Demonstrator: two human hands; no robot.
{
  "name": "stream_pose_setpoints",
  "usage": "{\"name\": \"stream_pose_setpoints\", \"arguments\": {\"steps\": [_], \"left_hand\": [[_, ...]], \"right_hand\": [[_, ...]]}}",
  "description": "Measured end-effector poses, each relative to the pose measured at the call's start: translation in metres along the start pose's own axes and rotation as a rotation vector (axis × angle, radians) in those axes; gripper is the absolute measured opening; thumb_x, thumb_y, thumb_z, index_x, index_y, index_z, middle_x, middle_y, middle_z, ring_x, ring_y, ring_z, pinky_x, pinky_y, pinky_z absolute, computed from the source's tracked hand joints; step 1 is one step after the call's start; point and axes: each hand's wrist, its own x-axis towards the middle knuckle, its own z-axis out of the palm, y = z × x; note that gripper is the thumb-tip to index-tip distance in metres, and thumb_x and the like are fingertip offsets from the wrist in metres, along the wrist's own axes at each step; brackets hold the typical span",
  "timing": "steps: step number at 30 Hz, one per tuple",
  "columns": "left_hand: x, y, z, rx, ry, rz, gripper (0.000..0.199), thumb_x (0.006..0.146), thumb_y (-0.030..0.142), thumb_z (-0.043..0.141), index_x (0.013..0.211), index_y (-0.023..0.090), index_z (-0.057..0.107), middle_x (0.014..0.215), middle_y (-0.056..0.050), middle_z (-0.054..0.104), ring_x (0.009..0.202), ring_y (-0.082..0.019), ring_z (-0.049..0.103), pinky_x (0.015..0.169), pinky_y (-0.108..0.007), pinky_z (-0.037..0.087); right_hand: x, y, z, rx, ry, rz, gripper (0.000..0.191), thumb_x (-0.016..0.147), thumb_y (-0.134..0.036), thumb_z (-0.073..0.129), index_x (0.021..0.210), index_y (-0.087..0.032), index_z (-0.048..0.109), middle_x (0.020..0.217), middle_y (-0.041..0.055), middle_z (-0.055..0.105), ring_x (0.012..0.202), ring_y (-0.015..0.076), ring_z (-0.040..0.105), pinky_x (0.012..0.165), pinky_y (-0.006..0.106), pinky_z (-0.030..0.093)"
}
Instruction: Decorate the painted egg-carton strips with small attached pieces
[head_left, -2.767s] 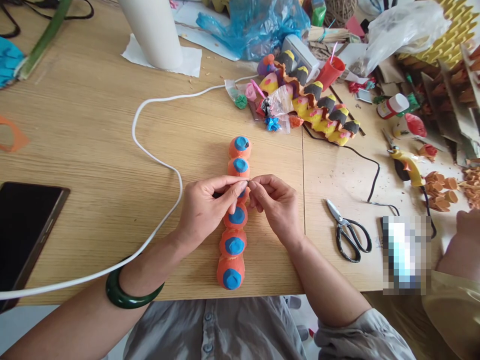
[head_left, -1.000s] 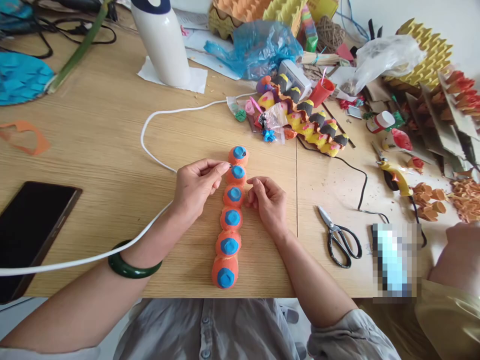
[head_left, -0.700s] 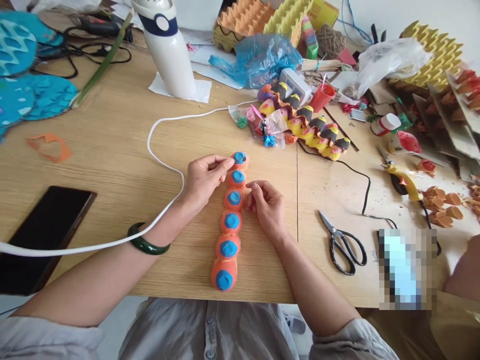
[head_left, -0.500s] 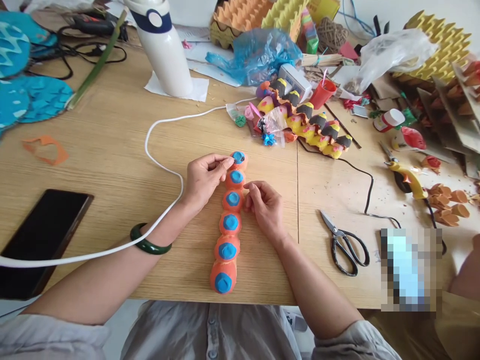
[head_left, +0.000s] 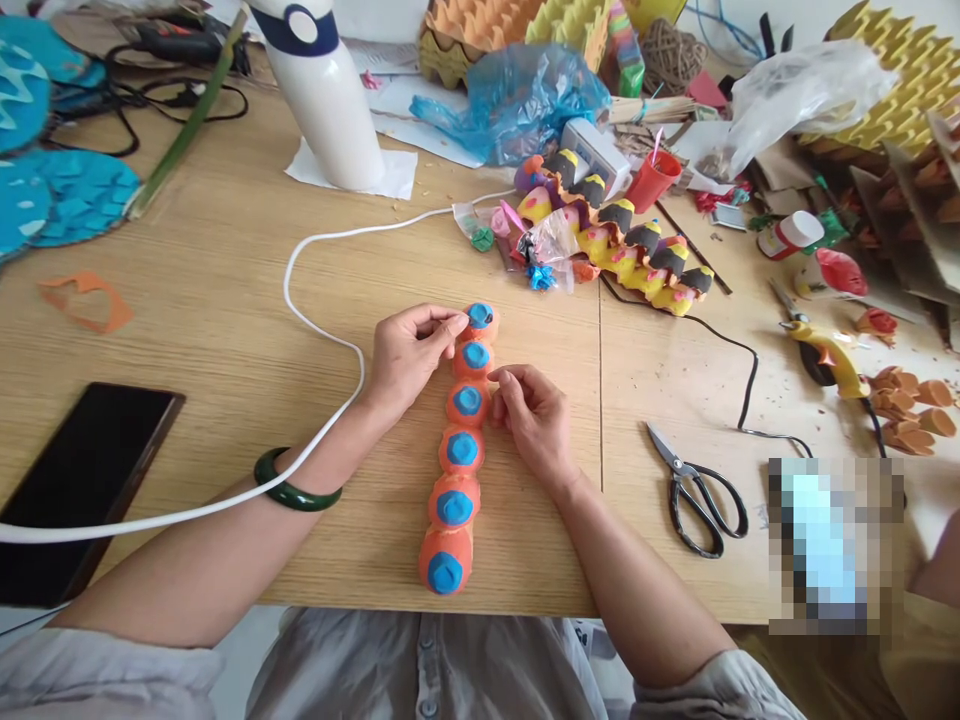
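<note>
Orange strip [head_left: 463, 424] on bench [head_left: 540, 560], prob. light, stiffish; blue tops [head_left: 454, 507] might dent, so hold sides. L hand [head_left: 409, 358] fingers pinched tog. at far end; R hand [head_left: 536, 412] beside, curled, can't tell if closed.

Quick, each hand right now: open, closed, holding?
Left hand: pinched at far end of strip; anything held unclear.
Right hand: curled beside strip; cannot tell if holding anything.

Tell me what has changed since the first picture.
The left hand has parted from the right hand and moved forward along the orange strip to its farthest bump. The right hand stays beside the strip; the scissors and black phone lie as they were.
</note>
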Motion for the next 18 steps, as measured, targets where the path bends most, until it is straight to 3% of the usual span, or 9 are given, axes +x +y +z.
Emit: {"name": "stream_pose_setpoints", "arguments": {"steps": [5,8,13,15,18], "left_hand": [[-0.0001,0.003,-0.0002,0.05,0.017,0.016,0.018,0.085,0.037,0.075,0.086,0.019,0.079,0.057,0.005,0.058,0.053,-0.009,0.048,0.051,-0.024,0.035],[-0.0004,0.0051,0.0004,0.043,0.017,0.03,0.017,0.086,0.036,0.075,0.086,0.019,0.078,0.057,0.005,0.058,0.053,-0.009,0.047,0.052,-0.024,0.035],[0.0013,0.0053,0.0018,0.025,0.006,0.046,0.015,0.086,0.034,0.075,0.085,0.02,0.078,0.056,0.005,0.058,0.052,-0.009,0.048,0.053,-0.025,0.038],[0.0023,0.0046,0.0019,0.037,0.001,0.055,0.015,0.086,0.034,0.075,0.085,0.02,0.078,0.057,0.005,0.059,0.053,-0.01,0.05,0.055,-0.025,0.04],[0.0033,0.0045,0.0021,0.071,0.002,0.079,0.015,0.087,0.033,0.075,0.085,0.019,0.078,0.059,0.004,0.061,0.056,-0.011,0.054,0.058,-0.024,0.043]], "right_hand": [[0.0001,0.0019,0.0007,0.0,0.003,-0.02,0.03,0.099,-0.051,0.062,0.093,-0.022,0.067,0.058,-0.0057,0.055,0.052,0.01,0.052,0.05,0.025,0.043],[0.0,0.0035,0.0007,0.002,0.054,-0.066,0.023,0.1,-0.046,0.062,0.107,-0.024,0.068,0.077,-0.002,0.066,0.058,0.0103,0.055,0.053,0.025,0.05],[-0.0002,-0.0004,-0.0032,-0.237,0.05,-0.281,0.027,0.102,-0.034,0.061,0.127,-0.03,0.068,0.133,0.0067,0.071,0.112,0.0196,0.066,0.08,0.033,0.064],[0.0001,-0.0021,-0.0048,-0.328,0.003,-0.372,0.032,0.103,-0.03,0.059,0.134,-0.032,0.067,0.142,0.0063,0.069,0.128,0.0222,0.062,0.091,0.039,0.064],[0.0012,-0.0022,-0.0059,-0.394,-0.059,-0.459,0.036,0.104,-0.025,0.058,0.139,-0.032,0.065,0.145,0.0065,0.069,0.136,0.023,0.059,0.103,0.046,0.061]]}}
